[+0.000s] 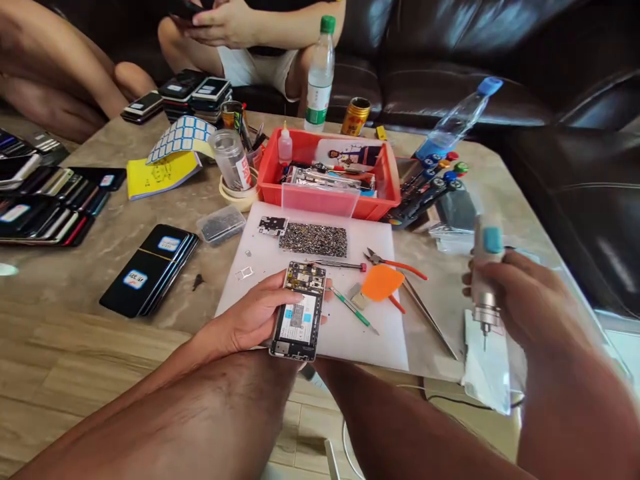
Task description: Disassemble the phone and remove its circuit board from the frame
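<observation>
My left hand holds an opened phone near the front edge of the white mat, thumb on its battery, the circuit board bare at the top. At the right, my right hand grips an electric screwdriver, its bit pointing down above a clear plastic bag. Around the phone on the mat are a screw-covered pad, a screwdriver with a red end, a green-handled knife, an orange plastic piece and cutters.
Behind the mat stands a red tool bin. Stacked phones lie left, near a yellow booklet. A green-capped bottle and a tilted blue-capped bottle stand farther back. Another person's hands hold a phone beyond the table.
</observation>
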`<state>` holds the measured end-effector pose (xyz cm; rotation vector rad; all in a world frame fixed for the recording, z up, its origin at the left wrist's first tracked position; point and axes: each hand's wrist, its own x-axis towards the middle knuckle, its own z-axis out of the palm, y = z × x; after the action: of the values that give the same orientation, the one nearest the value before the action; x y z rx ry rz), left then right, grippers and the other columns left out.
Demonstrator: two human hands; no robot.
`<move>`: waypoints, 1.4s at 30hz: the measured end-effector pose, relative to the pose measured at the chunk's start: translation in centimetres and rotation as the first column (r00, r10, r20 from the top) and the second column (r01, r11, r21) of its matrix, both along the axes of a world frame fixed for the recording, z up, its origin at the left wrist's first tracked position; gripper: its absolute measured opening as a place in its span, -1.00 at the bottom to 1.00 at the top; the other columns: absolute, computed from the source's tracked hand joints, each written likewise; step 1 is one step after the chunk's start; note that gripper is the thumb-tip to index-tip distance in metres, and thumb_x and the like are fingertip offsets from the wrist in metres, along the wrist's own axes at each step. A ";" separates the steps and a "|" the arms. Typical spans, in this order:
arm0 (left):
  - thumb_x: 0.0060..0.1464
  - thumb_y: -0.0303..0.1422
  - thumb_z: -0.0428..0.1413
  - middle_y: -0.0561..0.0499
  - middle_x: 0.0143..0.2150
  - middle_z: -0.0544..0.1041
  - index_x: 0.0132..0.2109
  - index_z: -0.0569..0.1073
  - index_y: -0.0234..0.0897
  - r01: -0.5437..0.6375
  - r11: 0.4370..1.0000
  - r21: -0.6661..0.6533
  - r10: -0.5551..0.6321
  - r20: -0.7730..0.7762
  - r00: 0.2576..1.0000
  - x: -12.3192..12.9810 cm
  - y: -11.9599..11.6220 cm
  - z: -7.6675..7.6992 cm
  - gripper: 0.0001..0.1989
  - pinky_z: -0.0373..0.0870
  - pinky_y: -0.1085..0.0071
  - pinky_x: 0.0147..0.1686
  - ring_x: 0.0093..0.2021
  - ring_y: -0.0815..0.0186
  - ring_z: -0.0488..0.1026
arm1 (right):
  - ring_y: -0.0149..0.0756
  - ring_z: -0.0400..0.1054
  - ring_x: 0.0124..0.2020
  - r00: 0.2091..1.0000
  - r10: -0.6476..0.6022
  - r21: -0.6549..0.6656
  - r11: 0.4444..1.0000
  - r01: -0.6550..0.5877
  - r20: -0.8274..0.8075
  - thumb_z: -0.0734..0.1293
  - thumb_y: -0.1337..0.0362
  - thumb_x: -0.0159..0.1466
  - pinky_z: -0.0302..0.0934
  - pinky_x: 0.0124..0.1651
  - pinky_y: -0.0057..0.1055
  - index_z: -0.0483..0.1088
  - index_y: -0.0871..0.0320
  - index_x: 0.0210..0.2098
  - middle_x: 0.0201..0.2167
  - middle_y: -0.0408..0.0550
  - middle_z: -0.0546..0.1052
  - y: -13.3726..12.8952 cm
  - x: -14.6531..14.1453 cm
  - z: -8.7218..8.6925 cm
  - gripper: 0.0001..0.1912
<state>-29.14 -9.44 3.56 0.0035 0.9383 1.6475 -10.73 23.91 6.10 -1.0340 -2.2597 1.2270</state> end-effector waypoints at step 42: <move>0.09 -0.59 0.21 -0.08 -0.24 0.67 0.32 0.34 -0.25 0.110 0.983 0.150 -0.139 0.202 0.969 -0.5 -0.2 -1.6 -0.35 0.58 0.21 -0.30 -0.34 0.05 0.70 | -0.28 0.04 -0.62 0.654 0.109 -0.357 0.764 -0.537 -0.749 0.21 -0.43 0.26 0.00 -0.59 -0.34 0.33 -0.07 -0.25 -0.61 -0.21 0.15 -21.7 -16.0 1.1 -0.43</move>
<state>-29.60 -9.63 1.99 -0.0184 0.6477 1.5586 -26.75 2.25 7.19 -0.1554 -1.5267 2.0938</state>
